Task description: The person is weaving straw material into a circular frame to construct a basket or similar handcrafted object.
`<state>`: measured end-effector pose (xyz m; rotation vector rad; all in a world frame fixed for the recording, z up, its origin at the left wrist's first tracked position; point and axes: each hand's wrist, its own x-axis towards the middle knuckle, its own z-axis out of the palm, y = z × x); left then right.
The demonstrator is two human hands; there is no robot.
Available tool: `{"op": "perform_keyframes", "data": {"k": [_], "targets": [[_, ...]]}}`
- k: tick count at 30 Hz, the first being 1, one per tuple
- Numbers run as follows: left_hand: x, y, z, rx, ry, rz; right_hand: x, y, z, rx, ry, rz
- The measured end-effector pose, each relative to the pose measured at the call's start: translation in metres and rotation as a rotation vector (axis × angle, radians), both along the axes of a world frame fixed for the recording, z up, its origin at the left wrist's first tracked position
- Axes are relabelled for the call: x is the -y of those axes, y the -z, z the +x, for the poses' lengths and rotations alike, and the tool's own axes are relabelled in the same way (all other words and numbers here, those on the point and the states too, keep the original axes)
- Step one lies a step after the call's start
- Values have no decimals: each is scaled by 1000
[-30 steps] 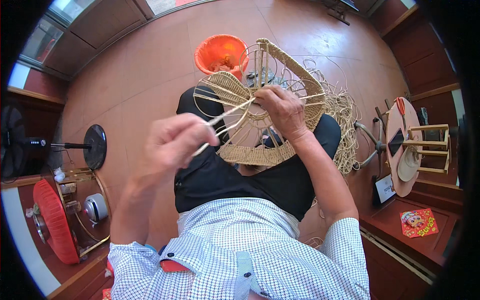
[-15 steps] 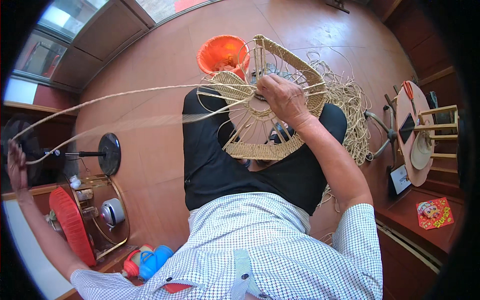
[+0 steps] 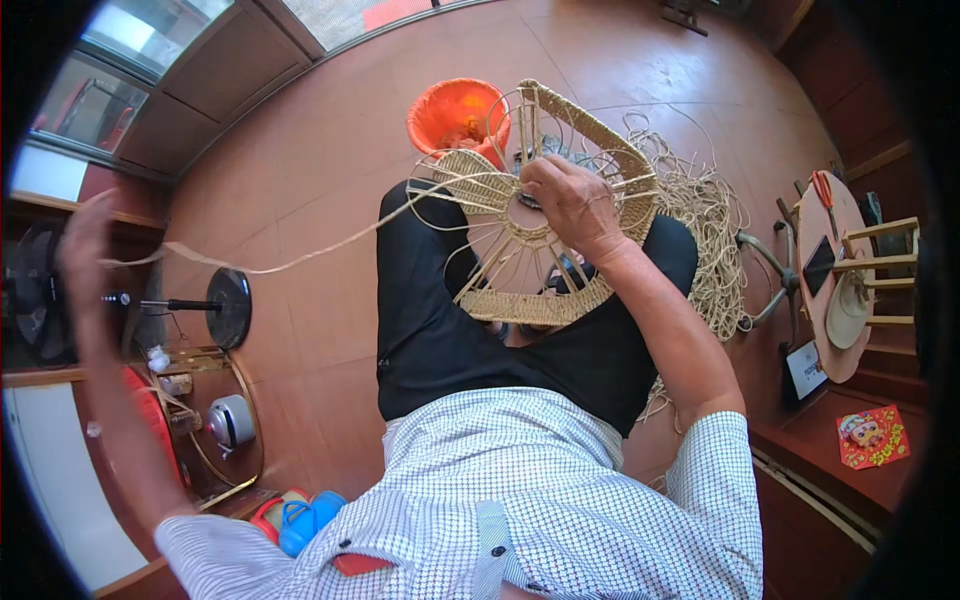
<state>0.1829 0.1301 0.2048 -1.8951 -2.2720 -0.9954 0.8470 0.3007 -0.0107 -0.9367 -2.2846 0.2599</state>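
Note:
A half-woven straw-coloured wicker frame (image 3: 530,305) rests across my knees, with thin ribs fanning out from a small central ring and cord wrapped along its outer border. My right hand (image 3: 578,205) is closed on the frame beside that ring; its fingertips are partly hidden. From the frame a twisted cord (image 3: 330,262) trails to the left in a slack curve. At far left my left hand (image 3: 88,235) is raised, smeared by motion, with the cord's far end beside it. Whether its fingers grip the cord does not show.
An orange-lined bucket (image 3: 425,125) stands beyond the frame. Loose cord (image 3: 705,230) lies heaped on the floor at right. Further right, a round stool (image 3: 835,330) carries orange-handled scissors (image 3: 823,190). A black fan (image 3: 45,290) and a blue bottle (image 3: 312,522) are at left.
My left hand has swung upward and slightly right. The cord, taut in a long double loop before, now hangs as a slack single line. My right hand stays on the frame.

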Motion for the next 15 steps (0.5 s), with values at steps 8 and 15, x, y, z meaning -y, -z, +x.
{"op": "perform_keyframes", "data": {"k": [8,15], "targets": [[-91,197,406,-56,370,77,-2,9,-17,-169,-68,-40],[-124,198,416,-6,366,35,-2,0,-14,-98,-60,-47]]}}
